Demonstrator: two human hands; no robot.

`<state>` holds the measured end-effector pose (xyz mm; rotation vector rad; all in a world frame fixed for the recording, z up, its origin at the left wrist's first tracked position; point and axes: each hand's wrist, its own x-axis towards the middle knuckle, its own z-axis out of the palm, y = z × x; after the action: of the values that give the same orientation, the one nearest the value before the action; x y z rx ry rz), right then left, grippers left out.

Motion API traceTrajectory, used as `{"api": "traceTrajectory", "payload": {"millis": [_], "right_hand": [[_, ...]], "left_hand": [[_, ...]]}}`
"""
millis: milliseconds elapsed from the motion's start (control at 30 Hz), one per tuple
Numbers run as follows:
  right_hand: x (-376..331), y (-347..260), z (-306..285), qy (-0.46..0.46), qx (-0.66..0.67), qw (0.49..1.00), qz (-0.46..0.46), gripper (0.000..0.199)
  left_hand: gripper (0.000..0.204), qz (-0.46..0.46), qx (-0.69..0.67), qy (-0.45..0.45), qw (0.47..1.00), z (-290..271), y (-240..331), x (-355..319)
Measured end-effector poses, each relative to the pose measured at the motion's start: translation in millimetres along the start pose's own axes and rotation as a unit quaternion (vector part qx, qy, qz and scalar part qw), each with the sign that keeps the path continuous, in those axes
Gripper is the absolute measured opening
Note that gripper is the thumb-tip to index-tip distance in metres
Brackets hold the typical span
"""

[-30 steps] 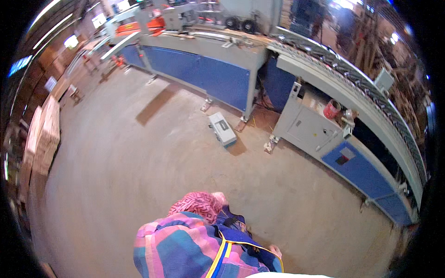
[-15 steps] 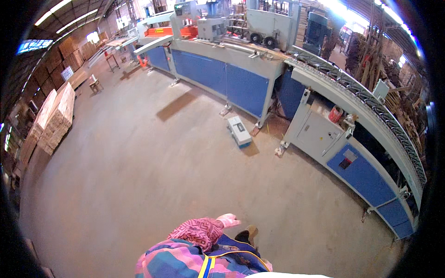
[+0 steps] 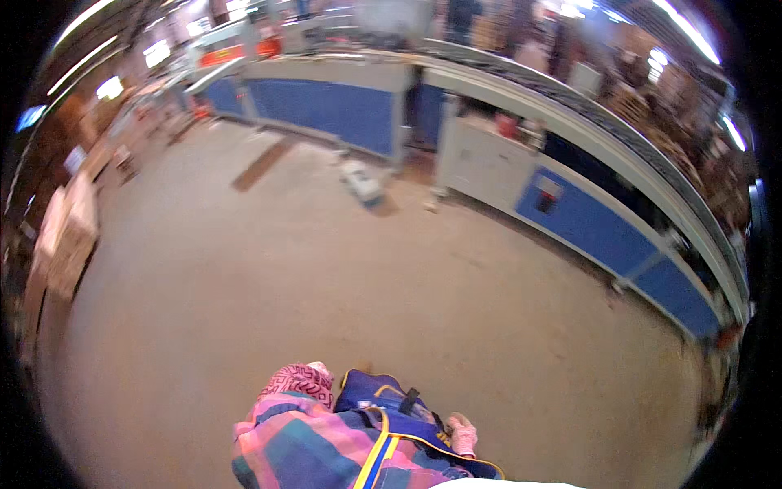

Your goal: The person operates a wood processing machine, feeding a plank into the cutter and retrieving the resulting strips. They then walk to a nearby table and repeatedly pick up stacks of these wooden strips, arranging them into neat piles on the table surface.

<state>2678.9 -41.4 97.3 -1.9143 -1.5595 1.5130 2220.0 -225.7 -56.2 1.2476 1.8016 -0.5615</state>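
My left hand point(image 3: 320, 369), in a pale glove, is beside the blue apron point(image 3: 371, 389) with its yellow edging. A pink patterned sleeve cover point(image 3: 287, 381) hides most of it, so its fingers cannot be read. Low on the other side of the apron hangs my right hand point(image 3: 462, 433), in a pinkish glove. Its fingers look loosely bent with the thumb a little apart, and nothing shows in them. A short black thing point(image 3: 410, 399), too blurred to name, lies against the apron front.
A long machine with blue panels point(image 3: 318, 106) and a roller conveyor point(image 3: 570, 90) curves across the far side and right. A grey and white case point(image 3: 361, 182) lies on the concrete floor point(image 3: 285, 269) before it. Stacked timber point(image 3: 73, 236) stands at left.
The view has turned right, and the machine and case have shifted left in it. My left hand has drawn back to the left; my right hand has come into sight.
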Motion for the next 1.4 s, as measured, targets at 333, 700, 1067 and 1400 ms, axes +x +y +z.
{"api": "traceTrajectory", "payload": {"millis": [333, 700, 1067, 1400], "right_hand": [[-91, 177, -249, 0.186, -0.026, 0.968, 0.164, 0.044], [-119, 253, -253, 0.349, 0.135, 0.887, 0.272, 0.046], [-189, 387, -151, 0.273, 0.210, 0.784, 0.517, 0.018], [-219, 657, -520, 0.499, -0.139, 0.753, 0.405, 0.030]], "left_hand": [[0.032, 0.275, -0.044, 0.002, 0.960, -156, 566, -50], [0.031, 0.713, 0.466, -0.042, 0.522, -83, 777, 88], [0.031, 0.650, 0.349, -0.239, 0.631, 98, 1084, -64], [0.021, 0.711, 0.622, -0.130, 0.302, 180, 1303, -57]]}}
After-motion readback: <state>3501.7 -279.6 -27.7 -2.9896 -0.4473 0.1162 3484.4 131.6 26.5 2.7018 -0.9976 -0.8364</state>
